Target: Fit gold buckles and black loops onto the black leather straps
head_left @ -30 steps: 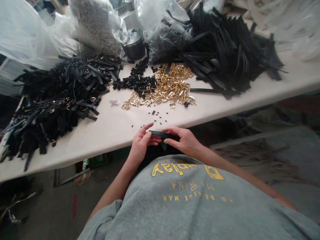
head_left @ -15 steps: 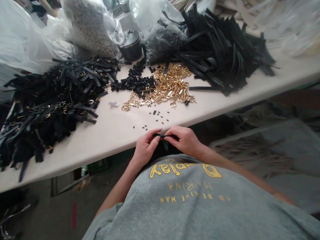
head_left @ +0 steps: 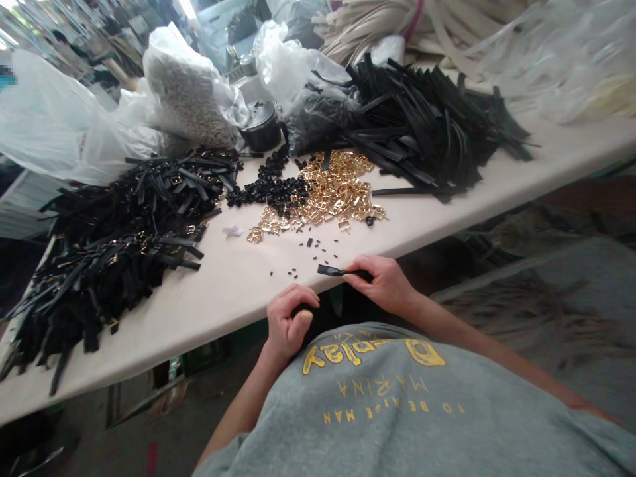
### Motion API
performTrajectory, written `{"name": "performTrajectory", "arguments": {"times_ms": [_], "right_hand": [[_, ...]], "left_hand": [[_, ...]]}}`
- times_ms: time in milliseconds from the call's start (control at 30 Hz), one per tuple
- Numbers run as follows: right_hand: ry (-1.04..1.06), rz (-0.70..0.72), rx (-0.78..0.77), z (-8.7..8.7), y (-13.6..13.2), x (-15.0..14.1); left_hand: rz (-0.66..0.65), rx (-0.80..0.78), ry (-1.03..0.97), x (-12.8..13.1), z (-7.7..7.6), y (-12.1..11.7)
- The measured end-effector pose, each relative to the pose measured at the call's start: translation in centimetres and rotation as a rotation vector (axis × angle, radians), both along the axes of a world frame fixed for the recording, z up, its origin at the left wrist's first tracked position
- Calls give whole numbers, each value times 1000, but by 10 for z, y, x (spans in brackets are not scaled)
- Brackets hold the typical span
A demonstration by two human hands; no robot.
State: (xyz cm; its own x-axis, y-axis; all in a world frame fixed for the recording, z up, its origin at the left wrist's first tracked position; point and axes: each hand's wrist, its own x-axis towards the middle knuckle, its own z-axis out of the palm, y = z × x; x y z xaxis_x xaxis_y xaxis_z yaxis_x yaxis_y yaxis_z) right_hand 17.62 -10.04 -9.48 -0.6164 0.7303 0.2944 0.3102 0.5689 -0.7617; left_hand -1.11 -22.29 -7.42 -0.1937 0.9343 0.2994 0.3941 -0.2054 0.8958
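My right hand pinches a short black strap at the table's near edge, the strap's free end pointing left. My left hand sits just below the table edge, fingers curled round something small and dark that I cannot make out. The two hands are apart. On the white table just beyond them lie several tiny black bits, a heap of gold buckles and a heap of small black loops.
A big pile of black straps with gold buckles fills the table's left. Another pile of plain black straps lies at the back right. Plastic bags and a dark pot stand behind. Floor and clutter lie under the table.
My hands were together on the strap; now they have parted. The right hand carries the strap up to the table edge, the left has dropped back, curled. The view has tilted up.
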Motion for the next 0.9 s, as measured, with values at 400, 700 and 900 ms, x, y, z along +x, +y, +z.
{"name": "performTrajectory", "arguments": {"times_ms": [400,700,900], "right_hand": [[82,111,222,5,-5,-6],[3,126,345,9,0,-13],[40,78,295,12,19,-7]], "left_hand": [[126,-457,-593,12,1,30],[100,-446,-619,15,-1,38],[1,-384,-550,0,19,46]]}}
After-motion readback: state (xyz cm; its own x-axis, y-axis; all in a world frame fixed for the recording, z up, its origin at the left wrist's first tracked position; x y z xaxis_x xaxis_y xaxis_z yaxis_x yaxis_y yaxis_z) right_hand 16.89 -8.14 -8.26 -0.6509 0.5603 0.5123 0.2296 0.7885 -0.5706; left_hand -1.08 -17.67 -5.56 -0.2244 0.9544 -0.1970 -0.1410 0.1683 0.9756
